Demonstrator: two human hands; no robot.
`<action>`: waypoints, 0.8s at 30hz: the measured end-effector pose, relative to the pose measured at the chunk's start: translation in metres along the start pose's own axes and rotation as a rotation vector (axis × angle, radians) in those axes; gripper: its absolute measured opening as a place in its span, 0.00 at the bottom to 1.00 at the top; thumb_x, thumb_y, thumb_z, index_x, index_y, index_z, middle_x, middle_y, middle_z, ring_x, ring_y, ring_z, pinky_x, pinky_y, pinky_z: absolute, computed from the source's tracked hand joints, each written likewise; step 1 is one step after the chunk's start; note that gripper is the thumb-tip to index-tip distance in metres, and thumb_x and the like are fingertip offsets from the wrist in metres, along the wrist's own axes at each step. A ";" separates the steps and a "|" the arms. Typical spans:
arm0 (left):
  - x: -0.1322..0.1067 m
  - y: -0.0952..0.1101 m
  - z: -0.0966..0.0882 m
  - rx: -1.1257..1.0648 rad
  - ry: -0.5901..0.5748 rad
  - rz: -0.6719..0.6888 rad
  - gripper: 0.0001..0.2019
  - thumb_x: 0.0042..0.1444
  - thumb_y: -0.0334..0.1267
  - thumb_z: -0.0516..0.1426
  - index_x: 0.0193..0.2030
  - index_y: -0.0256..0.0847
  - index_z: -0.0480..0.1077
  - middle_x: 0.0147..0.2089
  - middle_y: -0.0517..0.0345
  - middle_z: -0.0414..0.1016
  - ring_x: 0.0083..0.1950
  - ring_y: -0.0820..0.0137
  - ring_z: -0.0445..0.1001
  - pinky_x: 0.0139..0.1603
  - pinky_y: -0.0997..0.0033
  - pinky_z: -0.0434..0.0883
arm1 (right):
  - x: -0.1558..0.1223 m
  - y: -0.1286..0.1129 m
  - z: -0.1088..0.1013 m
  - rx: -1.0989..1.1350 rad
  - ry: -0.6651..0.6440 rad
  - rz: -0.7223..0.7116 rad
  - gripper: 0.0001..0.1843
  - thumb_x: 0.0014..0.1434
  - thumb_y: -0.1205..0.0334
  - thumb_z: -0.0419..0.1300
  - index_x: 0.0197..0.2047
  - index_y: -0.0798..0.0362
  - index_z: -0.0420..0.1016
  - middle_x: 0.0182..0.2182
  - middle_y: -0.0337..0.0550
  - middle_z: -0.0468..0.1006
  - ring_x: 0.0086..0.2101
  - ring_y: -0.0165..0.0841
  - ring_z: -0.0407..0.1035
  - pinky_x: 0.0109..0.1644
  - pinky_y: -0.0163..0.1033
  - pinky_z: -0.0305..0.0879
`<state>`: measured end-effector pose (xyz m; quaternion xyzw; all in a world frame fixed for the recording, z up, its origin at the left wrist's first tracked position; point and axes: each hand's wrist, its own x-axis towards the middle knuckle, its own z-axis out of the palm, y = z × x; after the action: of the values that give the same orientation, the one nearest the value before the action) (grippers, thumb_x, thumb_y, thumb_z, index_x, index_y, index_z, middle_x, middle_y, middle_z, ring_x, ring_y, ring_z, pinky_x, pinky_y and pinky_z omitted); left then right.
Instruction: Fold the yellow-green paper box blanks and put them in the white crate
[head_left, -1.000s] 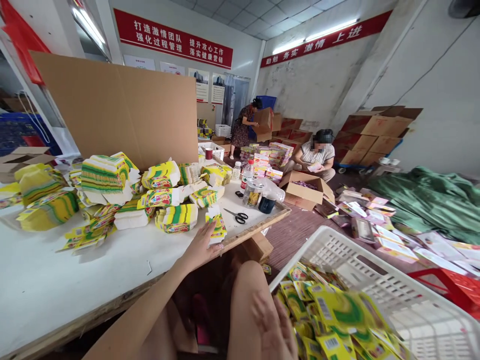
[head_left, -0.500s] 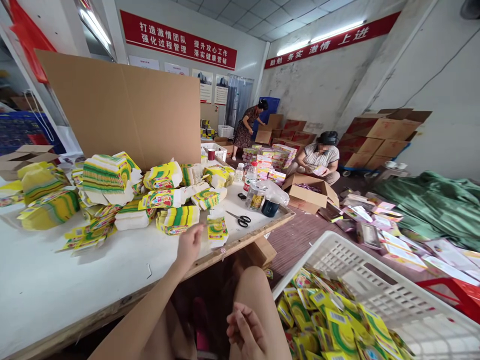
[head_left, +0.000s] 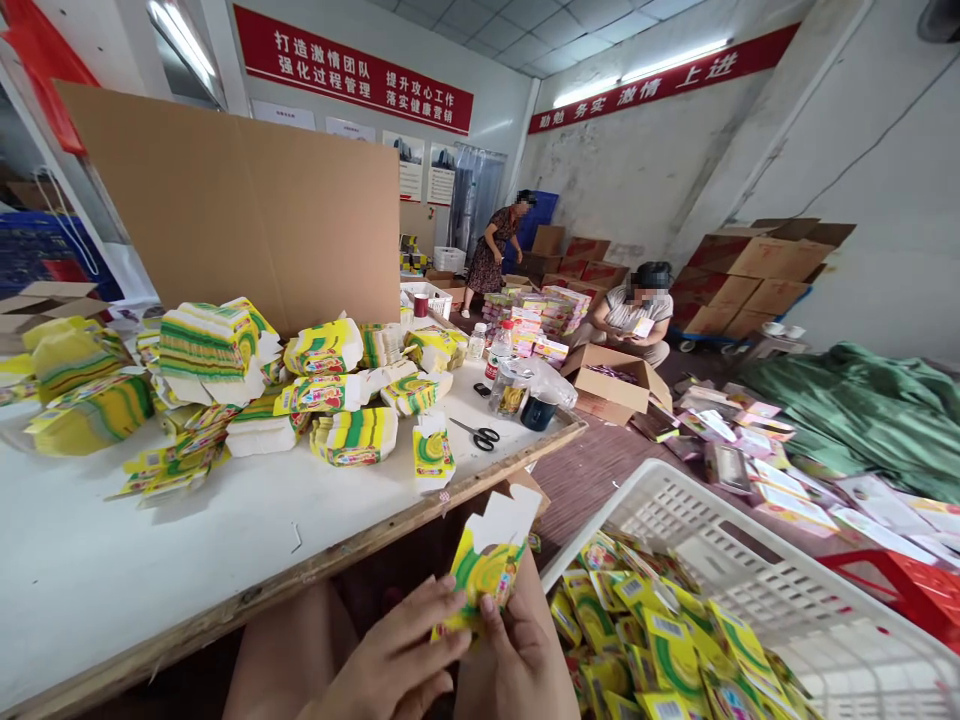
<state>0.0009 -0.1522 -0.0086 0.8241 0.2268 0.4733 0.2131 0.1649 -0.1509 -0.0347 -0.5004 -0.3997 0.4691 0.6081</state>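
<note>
Hands (head_left: 405,640) (head_left: 521,650), apart half a second earlier, had met on one yellow carton (head_left: 486,575), now being worked: right gripping, left touching, its grip unclear.

Single head-worn view, facing forward and down, hands (head_left: 397,645) near.

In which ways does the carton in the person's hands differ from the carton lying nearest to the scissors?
The held carton is pinched by the right hand, with the left hand at its side; no hand touches the table carton.
The held carton is tilted up, while the table carton lies flat.
Fingers hide part of the held carton's front; the table carton's front is uncovered.
Both have yellow-and-green print and white flaps.
</note>
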 end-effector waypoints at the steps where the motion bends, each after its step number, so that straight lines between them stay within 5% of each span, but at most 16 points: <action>1: -0.001 0.002 0.002 -0.116 0.102 -0.147 0.27 0.64 0.33 0.57 0.70 0.48 0.61 0.70 0.48 0.65 0.72 0.56 0.61 0.71 0.56 0.62 | -0.004 0.003 0.001 0.020 -0.010 0.022 0.23 0.56 0.40 0.62 0.47 0.45 0.83 0.42 0.47 0.85 0.44 0.50 0.79 0.43 0.47 0.77; 4: 0.010 0.010 0.003 -0.583 0.267 -0.548 0.27 0.65 0.45 0.56 0.71 0.50 0.60 0.71 0.47 0.63 0.71 0.53 0.62 0.70 0.52 0.63 | -0.020 0.011 0.003 0.158 -0.063 0.132 0.23 0.52 0.41 0.67 0.47 0.46 0.81 0.40 0.46 0.85 0.43 0.49 0.79 0.42 0.46 0.77; 8: 0.027 0.024 0.002 -1.005 0.094 -0.742 0.28 0.60 0.55 0.59 0.63 0.45 0.71 0.63 0.43 0.75 0.66 0.49 0.69 0.68 0.47 0.65 | -0.037 0.016 0.007 0.312 -0.074 0.213 0.21 0.52 0.44 0.70 0.45 0.44 0.77 0.39 0.42 0.84 0.42 0.44 0.79 0.42 0.43 0.76; 15: 0.032 0.032 0.008 -1.086 0.153 -0.778 0.26 0.53 0.54 0.66 0.56 0.45 0.77 0.57 0.43 0.79 0.60 0.51 0.74 0.65 0.50 0.66 | -0.034 0.005 0.007 0.240 -0.046 0.160 0.20 0.52 0.39 0.68 0.42 0.43 0.77 0.36 0.40 0.83 0.39 0.42 0.79 0.44 0.43 0.76; 19: 0.034 0.028 0.008 -0.981 0.234 -0.833 0.22 0.55 0.55 0.64 0.49 0.41 0.79 0.50 0.43 0.82 0.52 0.53 0.78 0.57 0.55 0.72 | -0.030 -0.002 0.003 0.188 -0.079 0.151 0.23 0.50 0.37 0.69 0.40 0.46 0.80 0.40 0.45 0.84 0.43 0.45 0.78 0.50 0.44 0.75; 24: 0.034 0.028 0.013 -0.861 0.234 -0.824 0.24 0.58 0.58 0.60 0.49 0.39 0.77 0.44 0.48 0.82 0.45 0.58 0.79 0.46 0.64 0.74 | -0.027 -0.001 -0.004 0.138 -0.112 0.152 0.27 0.45 0.39 0.73 0.40 0.51 0.81 0.36 0.49 0.85 0.38 0.46 0.79 0.44 0.45 0.76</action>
<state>0.0325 -0.1570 0.0248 0.4507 0.3373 0.4886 0.6666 0.1627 -0.1781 -0.0354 -0.4590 -0.3608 0.5676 0.5805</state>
